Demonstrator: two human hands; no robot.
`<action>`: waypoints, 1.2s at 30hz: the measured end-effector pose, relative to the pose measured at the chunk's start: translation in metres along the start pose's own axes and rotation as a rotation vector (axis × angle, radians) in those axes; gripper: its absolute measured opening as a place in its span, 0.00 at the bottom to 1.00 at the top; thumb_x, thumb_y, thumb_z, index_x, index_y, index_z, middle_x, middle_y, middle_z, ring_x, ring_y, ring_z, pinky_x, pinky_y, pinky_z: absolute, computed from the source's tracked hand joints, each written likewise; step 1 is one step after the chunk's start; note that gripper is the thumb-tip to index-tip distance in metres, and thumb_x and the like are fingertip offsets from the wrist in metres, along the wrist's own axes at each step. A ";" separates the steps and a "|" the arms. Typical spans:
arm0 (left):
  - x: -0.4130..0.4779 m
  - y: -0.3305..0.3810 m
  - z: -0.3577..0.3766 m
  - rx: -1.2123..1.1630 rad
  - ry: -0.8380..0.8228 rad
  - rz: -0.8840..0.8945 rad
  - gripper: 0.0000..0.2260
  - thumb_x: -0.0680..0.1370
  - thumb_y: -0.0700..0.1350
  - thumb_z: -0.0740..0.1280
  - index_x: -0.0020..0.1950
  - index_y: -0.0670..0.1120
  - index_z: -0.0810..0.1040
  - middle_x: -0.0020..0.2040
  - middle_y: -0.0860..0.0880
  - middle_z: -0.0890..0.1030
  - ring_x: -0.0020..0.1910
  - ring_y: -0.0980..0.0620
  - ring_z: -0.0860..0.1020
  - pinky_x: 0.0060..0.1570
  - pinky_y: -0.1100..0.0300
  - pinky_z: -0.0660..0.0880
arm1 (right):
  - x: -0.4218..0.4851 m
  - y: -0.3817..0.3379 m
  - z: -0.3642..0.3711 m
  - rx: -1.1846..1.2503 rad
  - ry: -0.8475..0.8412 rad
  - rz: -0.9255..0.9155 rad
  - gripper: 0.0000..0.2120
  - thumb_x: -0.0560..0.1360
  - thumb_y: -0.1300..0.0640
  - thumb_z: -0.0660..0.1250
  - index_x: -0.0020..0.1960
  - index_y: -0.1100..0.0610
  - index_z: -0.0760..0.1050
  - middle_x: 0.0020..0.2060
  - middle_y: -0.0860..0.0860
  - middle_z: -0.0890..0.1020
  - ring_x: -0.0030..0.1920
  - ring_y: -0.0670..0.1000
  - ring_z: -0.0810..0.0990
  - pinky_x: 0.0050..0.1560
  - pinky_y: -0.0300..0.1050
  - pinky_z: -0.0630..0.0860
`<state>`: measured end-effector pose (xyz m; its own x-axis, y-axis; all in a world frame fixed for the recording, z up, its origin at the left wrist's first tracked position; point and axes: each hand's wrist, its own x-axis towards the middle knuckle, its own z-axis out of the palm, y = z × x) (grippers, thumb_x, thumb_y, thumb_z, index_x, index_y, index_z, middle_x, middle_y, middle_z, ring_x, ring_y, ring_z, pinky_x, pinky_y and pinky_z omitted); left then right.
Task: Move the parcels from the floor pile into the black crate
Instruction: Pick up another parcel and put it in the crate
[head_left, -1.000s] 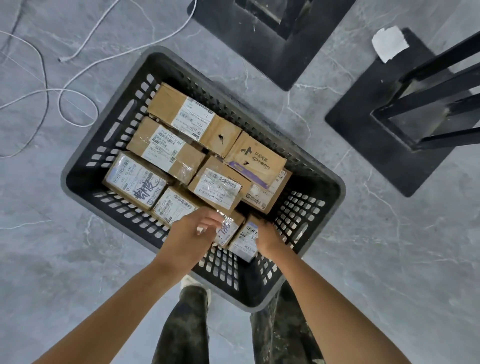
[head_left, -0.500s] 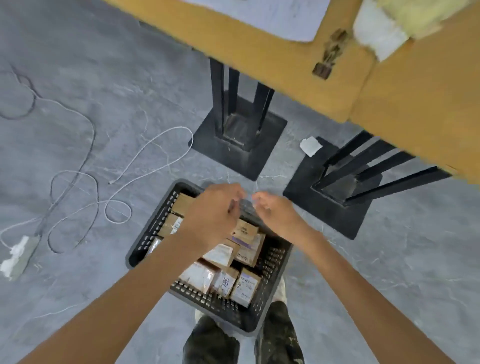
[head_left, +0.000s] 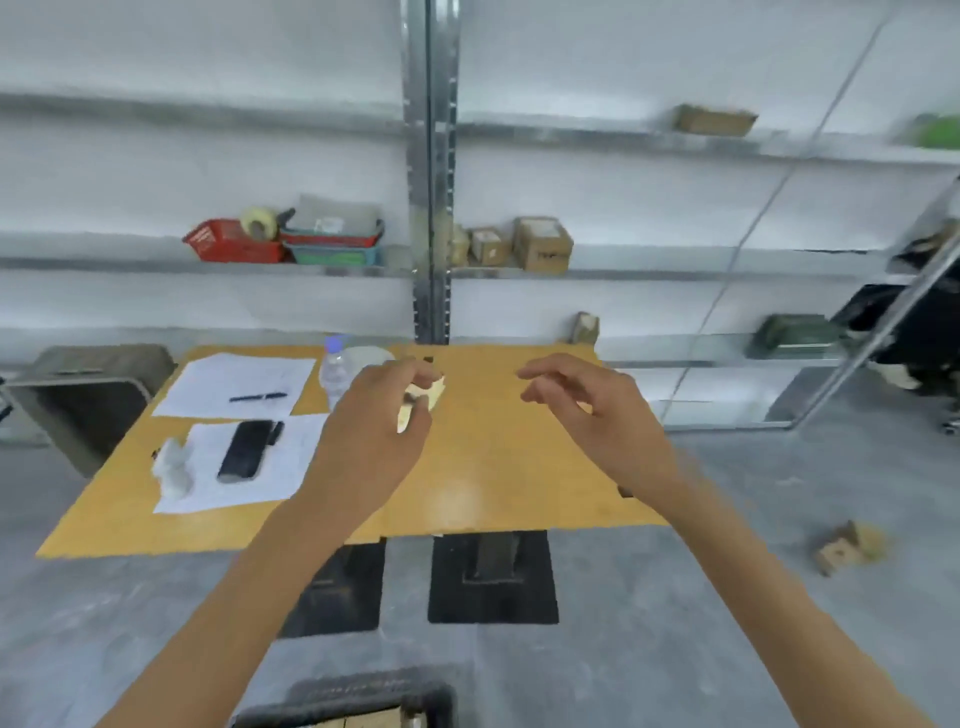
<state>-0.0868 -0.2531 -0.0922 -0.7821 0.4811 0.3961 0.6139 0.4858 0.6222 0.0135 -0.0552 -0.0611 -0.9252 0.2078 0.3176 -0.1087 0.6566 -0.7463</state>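
At far left the worktop (head_left: 119, 519) carries papers (head_left: 234, 384), a pen (head_left: 258, 397) and a dark flat device (head_left: 244, 449) near its left edge. The black crate (head_left: 337, 693) sits cut off at the bottom of my view with parcels (head_left: 363, 721) inside; a strip of grey floor separates it from the worktop's near edge. My left hand (head_left: 374, 436) curls round a small pale piece (head_left: 428, 392), too blurred to name. My right hand (head_left: 597, 415) hovers apart, fingers loosely bent, holding nothing. A small box (head_left: 839, 551) lies on the floor past the right corner.
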 end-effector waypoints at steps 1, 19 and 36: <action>0.009 0.024 0.008 -0.017 -0.015 0.050 0.13 0.77 0.42 0.60 0.57 0.58 0.73 0.54 0.62 0.75 0.54 0.67 0.71 0.51 0.77 0.64 | -0.010 0.003 -0.034 -0.012 0.069 0.020 0.09 0.80 0.59 0.61 0.54 0.52 0.79 0.43 0.48 0.84 0.50 0.44 0.82 0.55 0.39 0.76; 0.089 0.416 0.371 -0.225 -0.455 0.444 0.12 0.78 0.42 0.62 0.62 0.49 0.74 0.58 0.54 0.77 0.60 0.56 0.71 0.57 0.64 0.66 | -0.230 0.220 -0.461 -0.209 0.657 0.431 0.13 0.79 0.64 0.60 0.46 0.49 0.79 0.41 0.47 0.85 0.44 0.38 0.82 0.46 0.26 0.72; 0.196 0.440 0.536 -0.231 -0.563 0.465 0.11 0.78 0.43 0.62 0.58 0.54 0.73 0.54 0.57 0.78 0.57 0.55 0.74 0.55 0.60 0.68 | -0.238 0.342 -0.540 -0.082 0.865 0.634 0.13 0.79 0.66 0.58 0.48 0.57 0.80 0.40 0.50 0.85 0.42 0.38 0.82 0.44 0.23 0.70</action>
<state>0.0876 0.4459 -0.1026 -0.2379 0.9282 0.2861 0.7804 0.0073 0.6252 0.3924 0.5114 -0.0764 -0.2292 0.9490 0.2165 0.3551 0.2886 -0.8892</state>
